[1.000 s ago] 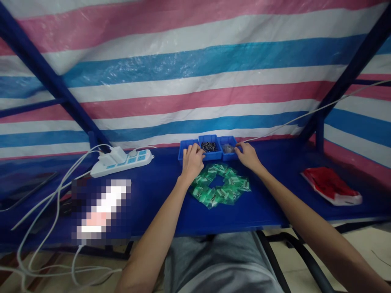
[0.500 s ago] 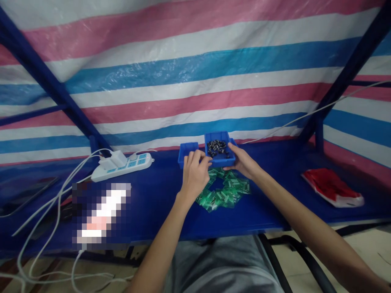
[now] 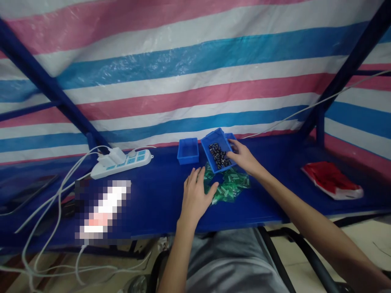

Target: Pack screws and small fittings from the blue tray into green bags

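Observation:
My right hand [image 3: 242, 156] grips the right side of a blue plastic bin [image 3: 218, 138], which is tilted over the table. Inside it, small black and silver cylindrical parts [image 3: 218, 156] have gathered toward the near end. Below the bin lies a pile of small clear packets with green contents [image 3: 230, 189]. My left hand [image 3: 197, 193] rests beside the left edge of that pile, fingers apart, with nothing visible in it. A second blue bin [image 3: 188, 151] stands just beyond my left hand. Another blue bin [image 3: 230, 136] is partly hidden behind the held one.
A white power strip [image 3: 122, 164] with plugged-in chargers and cables sits at the left. Nearer is a blurred-out bright object [image 3: 105, 209]. A red and white package [image 3: 332, 180] lies at the right. A striped sheet [image 3: 195, 89] hangs behind the blue table [image 3: 146, 211].
My left hand has drawn back from the bins toward me and its fingers have spread. The bin in my right hand has turned and tipped, and the parts inside have slid nearer.

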The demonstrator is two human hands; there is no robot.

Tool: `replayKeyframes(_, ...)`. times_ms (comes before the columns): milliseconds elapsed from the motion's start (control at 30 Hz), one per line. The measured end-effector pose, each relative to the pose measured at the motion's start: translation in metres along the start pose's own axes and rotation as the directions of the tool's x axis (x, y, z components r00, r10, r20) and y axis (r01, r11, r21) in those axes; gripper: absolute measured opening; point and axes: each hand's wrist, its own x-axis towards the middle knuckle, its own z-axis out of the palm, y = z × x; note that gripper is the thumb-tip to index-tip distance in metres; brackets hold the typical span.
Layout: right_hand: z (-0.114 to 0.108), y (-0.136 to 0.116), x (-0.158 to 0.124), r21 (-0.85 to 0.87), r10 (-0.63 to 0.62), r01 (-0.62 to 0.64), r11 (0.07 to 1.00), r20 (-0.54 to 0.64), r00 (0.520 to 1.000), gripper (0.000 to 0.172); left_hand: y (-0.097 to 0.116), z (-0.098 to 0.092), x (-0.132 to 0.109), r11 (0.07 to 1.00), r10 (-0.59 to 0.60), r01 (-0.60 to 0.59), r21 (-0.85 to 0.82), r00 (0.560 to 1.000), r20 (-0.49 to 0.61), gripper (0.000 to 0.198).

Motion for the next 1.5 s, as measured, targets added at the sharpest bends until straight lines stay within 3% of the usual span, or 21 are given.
replayKeyframes(133,0.003,-0.011,-0.011,-0.098,-0.055,0.055,0.994,-0.003,0.998,0.067,-0.001,0.004,-0.001,0.998,-0.024,0.017,0.06,0.993,0.114,0.067)
replayKeyframes(367,0.008,-0.025,-0.023,-0.256,-0.251,0.257,0.932,0.058,0.966,0.074,-0.001,0.004,-0.002,0.995,-0.028,0.011,0.102,0.985,0.171,0.066)
replayKeyframes(867,0.005,-0.031,-0.031,-0.386,-0.392,0.446,0.807,0.213,0.895,0.08,-0.003,0.008,-0.003,0.989,-0.008,-0.018,0.148,0.986,0.169,0.065)
replayKeyframes(1200,-0.015,-0.028,-0.025,-0.433,-0.462,0.563,0.704,0.324,0.826,0.082,-0.002,0.006,-0.003,0.989,-0.016,-0.012,0.15,0.982,0.187,0.064)
replayKeyframes(1367,-0.022,-0.027,-0.025,-0.441,-0.447,0.545,0.713,0.313,0.838,0.077,-0.004,0.008,-0.003,0.992,-0.007,-0.014,0.127,0.986,0.164,0.063)
replayKeyframes(1500,-0.022,-0.022,-0.025,-0.446,-0.448,0.478,0.756,0.18,0.876,0.074,-0.002,0.001,-0.002,0.998,0.007,-0.014,0.066,0.995,0.096,0.057)
